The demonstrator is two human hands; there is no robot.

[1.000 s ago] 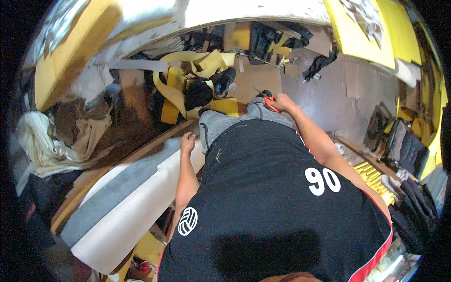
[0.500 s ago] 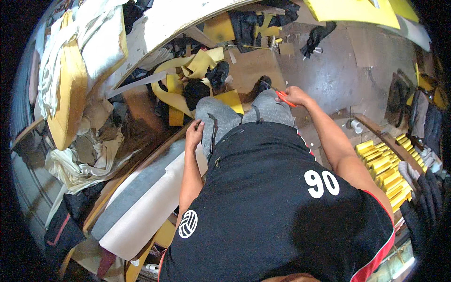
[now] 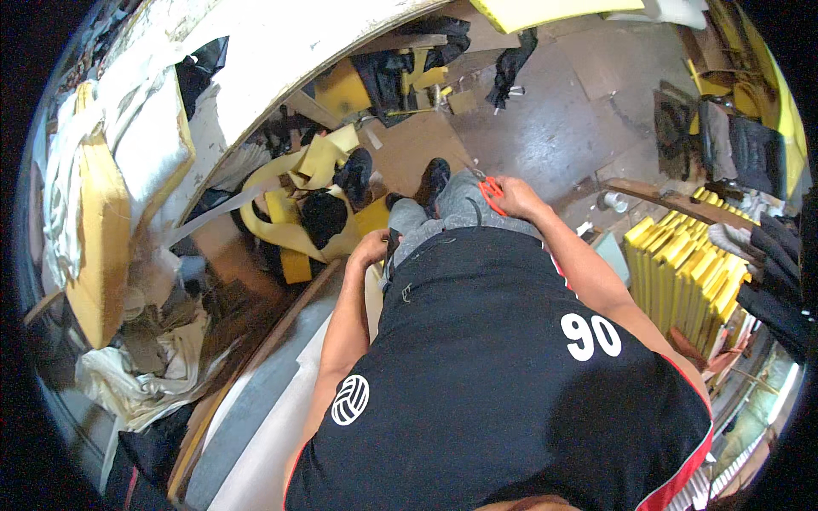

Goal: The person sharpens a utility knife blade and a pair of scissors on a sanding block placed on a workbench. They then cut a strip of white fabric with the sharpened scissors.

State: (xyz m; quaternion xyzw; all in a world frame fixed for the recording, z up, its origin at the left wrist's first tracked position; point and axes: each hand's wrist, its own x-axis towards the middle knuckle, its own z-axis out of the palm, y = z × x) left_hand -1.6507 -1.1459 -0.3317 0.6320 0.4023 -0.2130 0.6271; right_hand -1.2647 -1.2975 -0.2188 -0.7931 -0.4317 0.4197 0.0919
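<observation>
My right hand [image 3: 518, 199] is closed round the orange handles of a pair of scissors [image 3: 490, 192], held over my right thigh. The metal blades point away from me, toward the floor. By my left hip, my left hand [image 3: 371, 249] hangs with its fingers curled in beside my grey shorts [image 3: 415, 223]. A dark strip lies against its fingertips; whether the hand grips anything is hidden. My dark shoes [image 3: 434, 176] stand near a brown board [image 3: 405, 153] on the floor.
A white-topped table [image 3: 247, 72] curves along the far left. Yellow foam offcuts [image 3: 294, 217] litter the floor beneath it. Rolled grey-white material [image 3: 268, 434] lies at my left. Stacked yellow foam pieces [image 3: 682, 272] stand on the right, near a wooden beam [image 3: 673, 201] and a white cup [image 3: 613, 201].
My body has turned toward the right, and the surroundings have slid left in view. The scissors have stayed in my right hand. My left hand has come closer to my hip.
</observation>
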